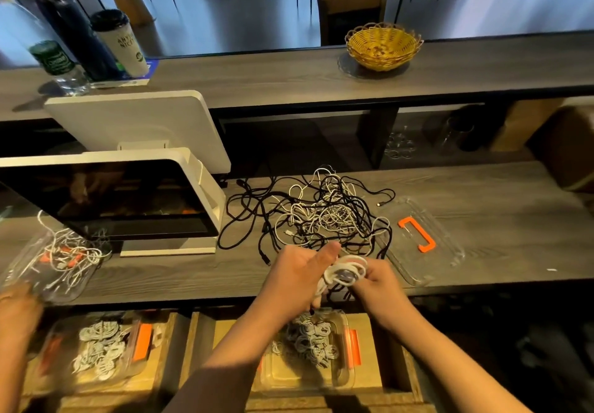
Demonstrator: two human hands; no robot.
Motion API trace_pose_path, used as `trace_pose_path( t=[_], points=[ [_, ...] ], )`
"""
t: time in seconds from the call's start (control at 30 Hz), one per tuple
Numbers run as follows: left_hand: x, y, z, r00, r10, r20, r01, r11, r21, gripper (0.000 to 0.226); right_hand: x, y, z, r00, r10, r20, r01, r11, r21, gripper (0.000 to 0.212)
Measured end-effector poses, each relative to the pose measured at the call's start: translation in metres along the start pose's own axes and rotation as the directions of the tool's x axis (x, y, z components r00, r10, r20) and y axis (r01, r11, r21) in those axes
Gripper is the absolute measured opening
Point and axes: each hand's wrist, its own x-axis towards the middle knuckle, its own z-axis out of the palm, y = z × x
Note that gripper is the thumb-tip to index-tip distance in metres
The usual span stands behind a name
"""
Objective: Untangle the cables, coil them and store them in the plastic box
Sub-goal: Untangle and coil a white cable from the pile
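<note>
A long grey wooden counter (482, 220) runs across the view, with a higher shelf (257, 75) behind it. On the left of the counter stands a white screen (128, 200) with a dark front. In the middle of the counter lies a big messy pile of black and white cables (321, 213), all mixed up together. Just right of the pile lies a clear lid (427, 239) with an orange handle. Below the front edge of the counter, on a lower wooden surface, sits a clear plastic box (308, 377) with orange clips, and it has white coiled cables inside. A second clear box (96, 348) with coils sits to its left. Another clear box (41, 271) of loose white cables rests on the left end of the counter, and someone else's blurry hand (16, 313) is next to it. On the high shelf sit a yellow basket (384, 46), a paper cup (122, 43) and a water bottle (61, 65). The person's two hands meet at the front edge of the counter, right above the plastic box and just in front of the pile. The left hand (299, 277) has its fingers curled around a small white cable coil (345, 273), thumb sticking up. The right hand (379, 281) pinches the same coil from the other side with bent fingers.
</note>
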Motion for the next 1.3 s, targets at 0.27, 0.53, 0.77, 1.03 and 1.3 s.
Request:
trace_pose_path(
  t=[0.27,0.53,0.77,1.03,1.3],
  points=[
    [-0.008,-0.009,-0.008,0.997,0.042,0.064,-0.031,0.986,-0.165,0.047,-0.019,-0.009,0.018,0.992,-0.049,-0.114,0.058,0.995,0.080,0.025],
    [-0.004,-0.001,-0.022,0.998,0.019,0.062,0.000,0.957,-0.289,0.033,-0.032,-0.020,0.022,0.993,-0.040,-0.115,0.075,0.945,0.317,0.017],
    [-0.006,0.003,-0.026,0.997,-0.013,0.073,0.032,0.966,-0.257,0.023,-0.043,-0.045,0.025,0.994,-0.057,-0.095,0.078,0.970,0.231,0.015],
    [0.000,0.009,-0.031,0.976,-0.096,0.197,0.086,0.995,0.058,0.014,-0.037,-0.060,0.010,0.879,-0.474,0.058,0.411,0.688,-0.598,0.019],
    [-0.014,0.039,-0.040,0.979,-0.047,0.200,0.037,0.998,0.055,0.016,-0.023,-0.091,-0.010,0.858,-0.497,0.127,0.485,0.705,-0.518,0.021]
  ],
)
